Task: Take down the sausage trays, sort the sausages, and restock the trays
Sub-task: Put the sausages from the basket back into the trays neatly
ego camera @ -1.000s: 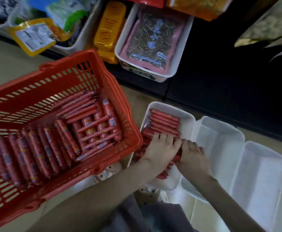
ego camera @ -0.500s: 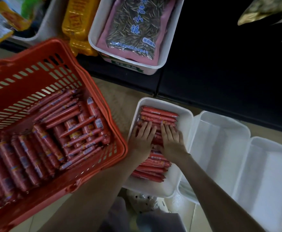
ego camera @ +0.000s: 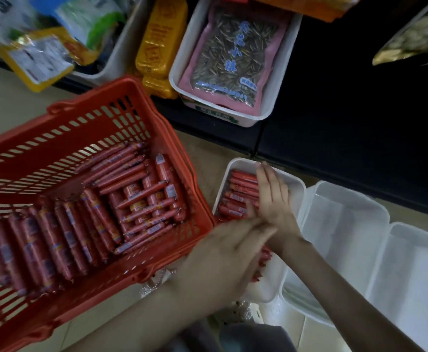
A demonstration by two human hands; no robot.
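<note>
Sausages now lie levelled under my right hand, fingers flat and spread; my left hand, blurred but seemingly straight-fingered, has pulled back toward the basket beside it, likely for more.

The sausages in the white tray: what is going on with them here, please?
A person is arranging red sausages in a white tray on the floor, in front of a shelf. The right hand lies flat on the sausages at the far end. The left hand, blurred, is over the near end with its fingers stretched. The red basket beside the tray holds many more sausages. Two empty white trays stand to the right.
</note>
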